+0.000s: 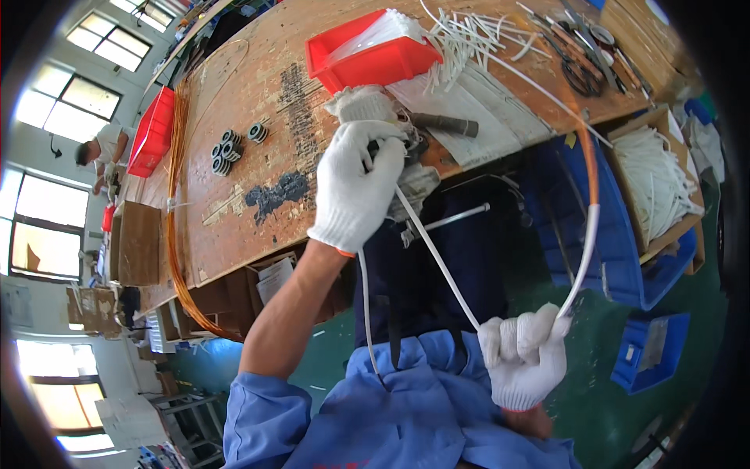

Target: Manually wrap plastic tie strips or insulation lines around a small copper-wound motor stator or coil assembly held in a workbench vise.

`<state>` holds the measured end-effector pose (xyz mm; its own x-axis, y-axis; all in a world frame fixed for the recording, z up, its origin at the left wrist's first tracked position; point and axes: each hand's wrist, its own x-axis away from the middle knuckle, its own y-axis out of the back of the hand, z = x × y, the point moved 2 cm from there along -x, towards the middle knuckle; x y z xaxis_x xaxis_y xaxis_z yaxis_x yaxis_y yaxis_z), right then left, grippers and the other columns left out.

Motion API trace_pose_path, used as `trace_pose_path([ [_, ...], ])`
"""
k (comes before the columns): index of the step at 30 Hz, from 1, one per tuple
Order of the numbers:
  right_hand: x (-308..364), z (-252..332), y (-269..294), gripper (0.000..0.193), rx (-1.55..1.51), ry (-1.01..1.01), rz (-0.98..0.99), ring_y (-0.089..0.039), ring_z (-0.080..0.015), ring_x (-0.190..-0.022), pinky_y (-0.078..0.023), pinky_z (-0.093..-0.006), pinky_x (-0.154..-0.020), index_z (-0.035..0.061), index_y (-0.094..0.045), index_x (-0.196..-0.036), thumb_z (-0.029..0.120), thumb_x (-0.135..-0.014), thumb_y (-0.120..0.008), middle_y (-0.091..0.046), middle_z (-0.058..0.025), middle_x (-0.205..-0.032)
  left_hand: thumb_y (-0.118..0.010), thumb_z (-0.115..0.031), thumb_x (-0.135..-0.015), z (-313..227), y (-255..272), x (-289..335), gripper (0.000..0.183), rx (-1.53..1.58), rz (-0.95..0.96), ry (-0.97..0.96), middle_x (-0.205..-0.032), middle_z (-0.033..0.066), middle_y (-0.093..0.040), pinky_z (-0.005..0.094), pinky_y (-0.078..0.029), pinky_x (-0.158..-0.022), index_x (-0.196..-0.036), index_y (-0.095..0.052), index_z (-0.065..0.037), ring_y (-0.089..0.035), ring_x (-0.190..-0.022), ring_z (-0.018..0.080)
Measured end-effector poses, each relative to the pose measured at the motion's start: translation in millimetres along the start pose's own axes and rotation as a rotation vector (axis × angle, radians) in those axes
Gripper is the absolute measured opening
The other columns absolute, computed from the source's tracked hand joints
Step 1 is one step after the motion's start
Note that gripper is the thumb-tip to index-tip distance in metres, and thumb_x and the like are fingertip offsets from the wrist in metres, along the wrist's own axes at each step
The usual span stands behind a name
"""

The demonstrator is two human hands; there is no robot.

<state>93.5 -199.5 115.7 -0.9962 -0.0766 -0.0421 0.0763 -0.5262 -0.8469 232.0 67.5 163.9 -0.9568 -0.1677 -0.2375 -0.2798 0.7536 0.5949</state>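
A white cable (439, 262) was stretched slantwise between the left hand (359, 184) and the right hand (525, 356). It was gripped in the closed right hand, apart from the worktop (219, 203). The left hand was curled near the worktop's edge, beside a dark bar (449, 124); whether anything was gripped there could not be told.

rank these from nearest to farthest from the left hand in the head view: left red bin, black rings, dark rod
1. Dark rod: just to the right of the left hand.
2. Black rings: left of the hand, on the bench.
3. Left red bin: farther left, beyond the rings.
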Motion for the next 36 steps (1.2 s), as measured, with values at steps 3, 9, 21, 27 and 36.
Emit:
trace_pose_path([
  [3,-31,26,4,0.041,-0.058,0.027,0.238,-0.027,-0.0093,-0.049,-0.036,-0.0302,-0.049,0.0059,-0.058,-0.108,0.038,-0.121,-0.036,-0.033,0.0054,-0.060,-0.076,-0.013,-0.091,-5,25,6,0.043,-0.163,0.122,-0.294,-0.119,0.0158,-0.065,0.0415,-0.055,-0.095,-0.134,-0.070,-0.008,-0.066,-0.111,0.0313],
  [9,-117,132,29,0.055,0.282,0.533,-0.016,-0.039,-0.0052,-0.063,-0.041,-0.0230,-0.057,0.0011,-0.022,-0.172,0.012,-0.119,-0.034,-0.058,-0.0085,-0.121,-0.092,-0.013,-0.077,-19,35,-4,0.082,-0.507,0.296,-0.372,-0.125,0.0189,-0.066,0.0449,-0.053,-0.101,-0.151,-0.056,-0.007,-0.065,-0.116,0.0394],
  [21,-283,68,-10,0.048,0.766,0.505,0.278,-0.068,-0.0347,-0.133,-0.056,-0.0461,-0.116,-0.0057,-0.052,-0.155,0.025,-0.118,-0.048,-0.064,-0.0233,-0.149,-0.102,-0.025,-0.064,4,30,-4,0.118,-0.370,0.149,-0.201,-0.124,0.0170,-0.069,0.0430,-0.055,-0.101,-0.164,-0.044,-0.005,-0.068,-0.115,0.0317],
  [27,-279,4,-48,0.038,0.739,0.431,0.341,-0.079,-0.0200,-0.093,-0.064,-0.0349,-0.086,-0.0033,-0.076,-0.113,0.029,-0.116,-0.056,-0.080,-0.0140,-0.099,-0.102,-0.028,-0.060,-13,32,-1,0.094,-0.550,0.061,-0.524,-0.122,0.0106,-0.069,0.0482,-0.053,-0.103,-0.144,-0.064,-0.010,-0.066,-0.119,0.0339],
  [36,-311,-25,-99,0.030,0.763,0.030,0.533,-0.071,-0.0172,-0.075,-0.060,-0.0313,-0.069,-0.0016,-0.071,-0.102,0.025,-0.113,-0.061,-0.074,-0.0102,-0.084,-0.092,-0.019,-0.070,-99,14,-29,0.042,-0.546,0.067,-0.928,-0.133,0.0143,-0.066,0.0516,-0.049,-0.108,-0.110,-0.084,-0.021,-0.059,-0.131,0.0381],
])
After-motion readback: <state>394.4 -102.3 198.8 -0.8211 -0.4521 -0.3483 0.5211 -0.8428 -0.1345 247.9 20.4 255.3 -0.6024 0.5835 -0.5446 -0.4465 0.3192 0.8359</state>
